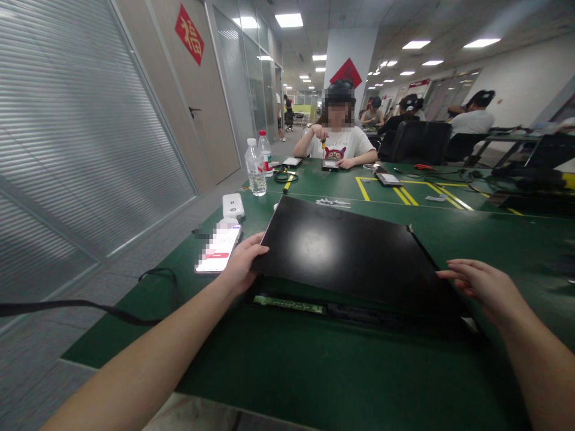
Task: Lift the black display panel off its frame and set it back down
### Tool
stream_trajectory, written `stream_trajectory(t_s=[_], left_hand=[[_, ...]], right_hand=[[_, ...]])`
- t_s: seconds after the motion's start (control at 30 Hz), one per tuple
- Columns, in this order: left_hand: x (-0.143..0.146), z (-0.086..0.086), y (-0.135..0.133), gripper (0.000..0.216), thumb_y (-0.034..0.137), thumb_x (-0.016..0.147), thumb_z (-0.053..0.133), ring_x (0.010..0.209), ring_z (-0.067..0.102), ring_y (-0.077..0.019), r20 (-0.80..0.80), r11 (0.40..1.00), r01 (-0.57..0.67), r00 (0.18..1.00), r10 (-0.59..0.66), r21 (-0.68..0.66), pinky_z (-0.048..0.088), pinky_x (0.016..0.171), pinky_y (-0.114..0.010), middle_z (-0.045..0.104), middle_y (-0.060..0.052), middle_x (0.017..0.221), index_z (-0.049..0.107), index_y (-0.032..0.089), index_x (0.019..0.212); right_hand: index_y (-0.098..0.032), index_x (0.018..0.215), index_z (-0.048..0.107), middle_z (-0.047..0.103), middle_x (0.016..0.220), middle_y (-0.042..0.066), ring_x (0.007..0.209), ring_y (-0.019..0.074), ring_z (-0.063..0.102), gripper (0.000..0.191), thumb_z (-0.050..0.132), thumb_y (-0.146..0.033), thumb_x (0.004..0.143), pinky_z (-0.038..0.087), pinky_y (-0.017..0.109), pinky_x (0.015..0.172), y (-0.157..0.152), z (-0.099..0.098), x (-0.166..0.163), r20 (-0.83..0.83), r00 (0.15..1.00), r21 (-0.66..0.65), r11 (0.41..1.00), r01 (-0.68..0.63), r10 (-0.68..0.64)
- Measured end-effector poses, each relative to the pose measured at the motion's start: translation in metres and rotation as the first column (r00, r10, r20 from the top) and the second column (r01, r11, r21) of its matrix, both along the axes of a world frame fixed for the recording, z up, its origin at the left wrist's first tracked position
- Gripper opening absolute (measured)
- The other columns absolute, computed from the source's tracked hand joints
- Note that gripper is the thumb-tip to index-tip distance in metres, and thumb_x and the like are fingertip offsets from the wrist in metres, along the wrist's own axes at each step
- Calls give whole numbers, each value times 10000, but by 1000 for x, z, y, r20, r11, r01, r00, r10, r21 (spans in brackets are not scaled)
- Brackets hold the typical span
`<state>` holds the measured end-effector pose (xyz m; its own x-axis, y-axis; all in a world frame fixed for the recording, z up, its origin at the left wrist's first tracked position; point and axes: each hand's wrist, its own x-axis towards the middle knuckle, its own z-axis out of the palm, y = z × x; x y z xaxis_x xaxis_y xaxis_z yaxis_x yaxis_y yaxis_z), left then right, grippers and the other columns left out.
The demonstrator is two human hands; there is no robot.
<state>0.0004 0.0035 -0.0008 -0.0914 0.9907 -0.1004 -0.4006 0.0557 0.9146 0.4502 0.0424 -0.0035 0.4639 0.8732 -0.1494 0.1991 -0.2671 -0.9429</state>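
Observation:
A thin, glossy black LCD panel (359, 251) fills the middle of the head view, tilted above the green table. My left hand (245, 260) grips its left edge, thumb on top and the other fingers mostly hidden behind. At the panel's right side is my right hand (487, 290), fingers stretched out with the index fingertip against the edge; it does not grip. Below the panel's near edge runs a narrow green circuit board (290, 304), in line with a dark strip. A small pale tab (469, 324) shows at the near right corner.
Left of the panel lie a lit phone (218, 248) and a white power bank (233, 206). Two water bottles (256, 167) stand behind them. Across the green table (314, 365) sits a co-worker (336, 140) with a yellow-handled tool. Cables and small devices lie at the far right.

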Motion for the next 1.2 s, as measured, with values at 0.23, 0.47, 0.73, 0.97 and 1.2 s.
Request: stream_trajectory(t_s=[0.23, 0.47, 0.73, 0.97, 1.2], left_hand=[[2, -1, 0, 478, 140, 602, 746, 733, 699, -217, -1, 1000, 5, 1000, -5, -14, 524, 613, -272, 776, -66, 868, 741, 136, 1080], [3, 0, 0, 449, 152, 594, 748, 686, 682, -194, -11, 1000, -4, 1000, 3, -30, 507, 587, -254, 771, -55, 838, 753, 135, 1043], [3, -1, 1, 497, 152, 595, 746, 724, 692, -209, -11, 999, 4, 1000, -5, -35, 503, 604, -256, 769, -62, 836, 736, 120, 1091], [2, -3, 2, 479, 150, 602, 744, 720, 686, -198, 0, 999, 23, 1000, -23, -29, 503, 613, -251, 771, -59, 843, 738, 115, 1080], [0, -6, 3, 478, 144, 627, 735, 765, 696, -205, -10, 999, 41, 999, -42, -22, 508, 635, -254, 776, -70, 903, 737, 120, 1104]], right_hand=[[-162, 839, 653, 721, 683, 75, 475, 77, 491, 105, 673, -176, 737, 342, 148, 382, 0, 0, 0, 15, 1000, -16, 1000, 12, -11], [-160, 825, 659, 723, 695, 82, 480, 83, 488, 100, 679, -183, 730, 336, 159, 387, -2, 2, -2, 22, 1000, -6, 1000, 4, -3], [-154, 828, 655, 720, 688, 79, 476, 80, 479, 130, 680, -202, 710, 332, 162, 393, 1, -2, 1, 31, 999, -16, 1000, 11, -11], [-158, 817, 650, 723, 697, 81, 480, 83, 469, 157, 666, -229, 678, 316, 168, 387, 5, -8, 6, 24, 1000, -7, 1000, 17, -17], [-169, 817, 653, 734, 726, 86, 517, 104, 481, 221, 671, -291, 634, 333, 205, 426, 3, -5, 5, 89, 996, -28, 1000, 12, -9]])
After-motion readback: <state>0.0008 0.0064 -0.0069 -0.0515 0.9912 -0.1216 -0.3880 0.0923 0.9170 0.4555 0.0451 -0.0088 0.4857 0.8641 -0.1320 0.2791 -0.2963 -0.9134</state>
